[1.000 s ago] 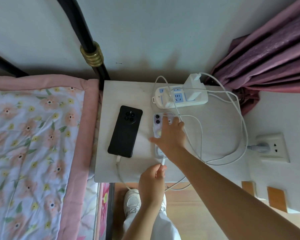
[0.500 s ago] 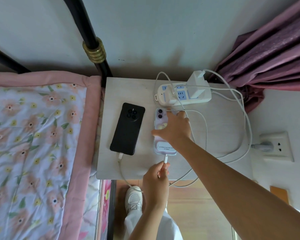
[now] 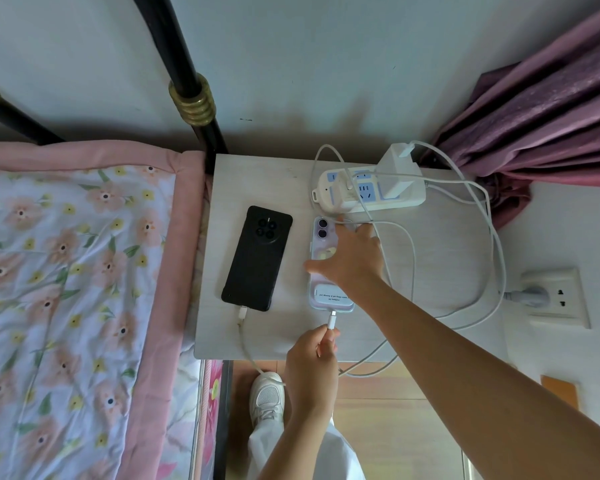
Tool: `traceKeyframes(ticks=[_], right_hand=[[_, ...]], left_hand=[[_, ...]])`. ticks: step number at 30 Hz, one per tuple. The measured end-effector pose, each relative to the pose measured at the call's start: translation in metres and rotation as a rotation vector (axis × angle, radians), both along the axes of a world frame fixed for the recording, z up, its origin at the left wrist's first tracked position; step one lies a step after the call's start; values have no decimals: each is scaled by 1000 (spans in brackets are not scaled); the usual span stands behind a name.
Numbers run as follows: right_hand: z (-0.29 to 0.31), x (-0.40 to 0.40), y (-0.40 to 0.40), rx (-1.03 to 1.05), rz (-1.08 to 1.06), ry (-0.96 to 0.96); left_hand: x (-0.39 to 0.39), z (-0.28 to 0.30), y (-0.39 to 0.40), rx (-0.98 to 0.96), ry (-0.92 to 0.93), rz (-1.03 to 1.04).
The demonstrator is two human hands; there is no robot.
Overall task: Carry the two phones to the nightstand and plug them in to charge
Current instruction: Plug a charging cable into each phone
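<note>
A black phone [image 3: 257, 258] lies face down on the white nightstand [image 3: 284, 174], with a white cable plug [image 3: 242, 312] in its bottom port. Beside it on the right lies a purple phone [image 3: 321, 268], also face down. My right hand [image 3: 352, 258] rests flat on its upper half, fingers spread. My left hand [image 3: 314, 362] pinches a white charging cable [image 3: 332, 319] just below the connector, whose tip touches the purple phone's bottom edge. A white power strip [image 3: 368, 195] with a charger block [image 3: 397, 171] sits at the back of the nightstand.
A bed with a floral quilt [image 3: 77, 289] and pink border lies left of the nightstand, its black metal frame [image 3: 184, 95] against the wall. Purple curtains [image 3: 541, 116] hang at the right. A wall socket [image 3: 551, 296] holds the strip's plug. My white shoe [image 3: 266, 396] stands below.
The camera has moved closer. My left hand has brought the cable connector up to the purple phone's bottom port. My right hand stays pressed on that phone.
</note>
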State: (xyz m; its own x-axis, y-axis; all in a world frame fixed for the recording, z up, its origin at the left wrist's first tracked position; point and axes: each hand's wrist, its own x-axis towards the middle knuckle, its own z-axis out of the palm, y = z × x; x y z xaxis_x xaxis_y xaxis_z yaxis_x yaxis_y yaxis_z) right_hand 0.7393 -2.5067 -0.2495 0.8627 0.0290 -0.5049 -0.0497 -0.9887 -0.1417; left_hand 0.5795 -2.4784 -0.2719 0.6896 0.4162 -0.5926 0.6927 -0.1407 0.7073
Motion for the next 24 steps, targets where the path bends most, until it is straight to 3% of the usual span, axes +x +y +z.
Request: traceKeyframes(ticks=[24], right_hand=[[-5, -2, -3, 39, -21, -12]], left_hand=[[-1, -5, 1, -81, 0, 68]])
